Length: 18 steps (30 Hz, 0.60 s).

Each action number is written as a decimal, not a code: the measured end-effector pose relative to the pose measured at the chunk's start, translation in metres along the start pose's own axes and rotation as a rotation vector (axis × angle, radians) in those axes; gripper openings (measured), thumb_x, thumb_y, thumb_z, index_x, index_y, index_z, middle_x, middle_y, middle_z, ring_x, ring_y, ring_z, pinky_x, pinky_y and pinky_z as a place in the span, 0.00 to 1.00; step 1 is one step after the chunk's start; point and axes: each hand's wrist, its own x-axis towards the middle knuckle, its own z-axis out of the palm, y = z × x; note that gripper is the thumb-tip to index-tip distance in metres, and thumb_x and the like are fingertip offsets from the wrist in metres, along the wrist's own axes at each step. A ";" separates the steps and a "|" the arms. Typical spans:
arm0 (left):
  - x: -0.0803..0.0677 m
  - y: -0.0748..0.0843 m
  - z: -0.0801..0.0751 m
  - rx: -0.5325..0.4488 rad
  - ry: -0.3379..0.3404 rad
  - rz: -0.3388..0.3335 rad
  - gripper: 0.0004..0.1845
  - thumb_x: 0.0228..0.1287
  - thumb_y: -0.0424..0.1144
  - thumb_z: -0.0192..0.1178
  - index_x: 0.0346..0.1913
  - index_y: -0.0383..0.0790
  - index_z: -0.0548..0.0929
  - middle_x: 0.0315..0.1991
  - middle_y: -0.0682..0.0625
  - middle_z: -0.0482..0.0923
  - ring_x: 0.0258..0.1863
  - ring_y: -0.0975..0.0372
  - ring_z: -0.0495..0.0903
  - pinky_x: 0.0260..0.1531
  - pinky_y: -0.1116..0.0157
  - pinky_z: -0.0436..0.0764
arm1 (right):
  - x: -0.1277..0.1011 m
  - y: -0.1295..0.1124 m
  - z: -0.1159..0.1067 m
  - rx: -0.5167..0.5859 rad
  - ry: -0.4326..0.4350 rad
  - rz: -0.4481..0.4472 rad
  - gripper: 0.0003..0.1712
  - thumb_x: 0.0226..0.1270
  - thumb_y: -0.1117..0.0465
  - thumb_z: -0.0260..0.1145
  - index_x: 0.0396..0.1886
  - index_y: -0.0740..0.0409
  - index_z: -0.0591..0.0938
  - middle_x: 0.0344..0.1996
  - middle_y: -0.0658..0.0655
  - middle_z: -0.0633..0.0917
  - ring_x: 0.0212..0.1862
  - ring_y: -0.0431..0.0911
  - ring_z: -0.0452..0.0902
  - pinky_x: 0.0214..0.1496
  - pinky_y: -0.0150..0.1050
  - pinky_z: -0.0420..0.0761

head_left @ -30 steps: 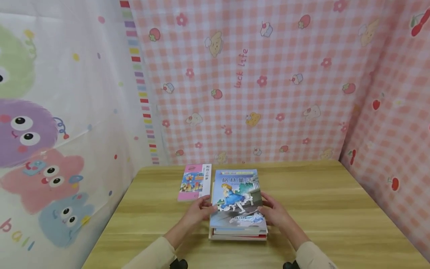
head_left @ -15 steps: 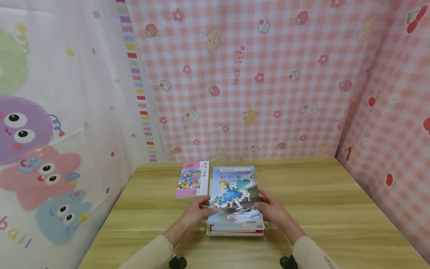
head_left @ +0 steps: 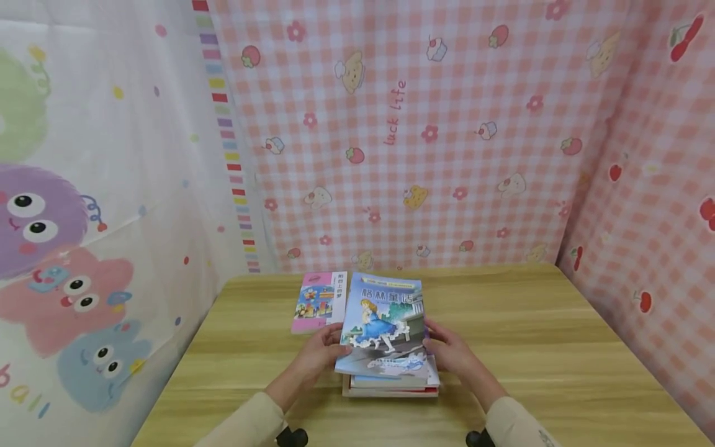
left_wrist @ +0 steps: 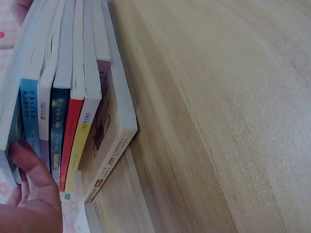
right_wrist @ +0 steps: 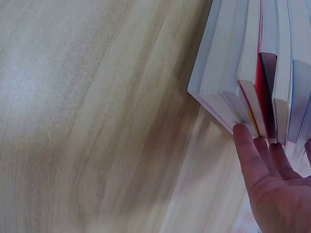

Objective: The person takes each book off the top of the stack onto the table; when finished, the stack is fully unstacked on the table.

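Note:
A children's book (head_left: 385,329) with a girl in a blue dress on its cover lies slightly askew on top of a stack of books (head_left: 393,391). My left hand (head_left: 318,354) pinches its left edge. In the left wrist view, one digit of this hand (left_wrist: 36,194) reaches between the top book and the blue-spined book (left_wrist: 30,114) beneath. My right hand (head_left: 455,354) is at the right side, its thumb by the top book's edge. In the right wrist view, the fairly straight fingers (right_wrist: 250,153) of that hand touch the side of the stack.
A pink-and-white book (head_left: 318,304) lies flat on the wooden table (head_left: 519,347), behind and left of the stack. A pink checked curtain (head_left: 424,167) hangs at the back and right, and a white cartoon curtain (head_left: 151,186) on the left.
The top book has shifted left and turned a little against the stack below it, showing more of the stack at the lower right. The left hand moved slightly left with it.

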 end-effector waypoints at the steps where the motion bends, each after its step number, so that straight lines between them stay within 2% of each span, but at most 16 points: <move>1: 0.000 0.000 -0.001 -0.006 -0.007 -0.004 0.36 0.64 0.27 0.62 0.71 0.24 0.58 0.58 0.33 0.74 0.41 0.57 0.82 0.41 0.60 0.84 | 0.000 0.000 0.000 0.000 0.002 -0.002 0.33 0.76 0.63 0.56 0.77 0.56 0.61 0.70 0.74 0.63 0.63 0.68 0.69 0.49 0.53 0.83; 10: -0.003 -0.007 -0.012 -0.069 -0.007 -0.033 0.34 0.68 0.28 0.57 0.73 0.27 0.56 0.61 0.34 0.72 0.41 0.58 0.83 0.39 0.60 0.84 | 0.002 0.007 0.001 0.040 0.024 -0.031 0.33 0.71 0.68 0.57 0.75 0.59 0.64 0.68 0.73 0.68 0.60 0.63 0.74 0.48 0.52 0.83; 16: -0.007 -0.009 -0.014 -0.108 -0.014 -0.029 0.34 0.67 0.26 0.57 0.73 0.27 0.56 0.60 0.36 0.73 0.40 0.58 0.83 0.37 0.62 0.84 | 0.003 0.018 -0.001 -0.036 0.015 -0.053 0.34 0.68 0.72 0.60 0.74 0.62 0.66 0.66 0.73 0.70 0.60 0.65 0.74 0.50 0.50 0.82; 18: -0.009 -0.009 -0.016 -0.116 -0.014 -0.029 0.34 0.67 0.26 0.56 0.73 0.28 0.56 0.58 0.38 0.74 0.40 0.59 0.83 0.36 0.63 0.84 | 0.003 0.022 0.000 -0.047 0.015 -0.053 0.34 0.67 0.73 0.61 0.73 0.64 0.67 0.65 0.73 0.71 0.58 0.64 0.75 0.49 0.49 0.83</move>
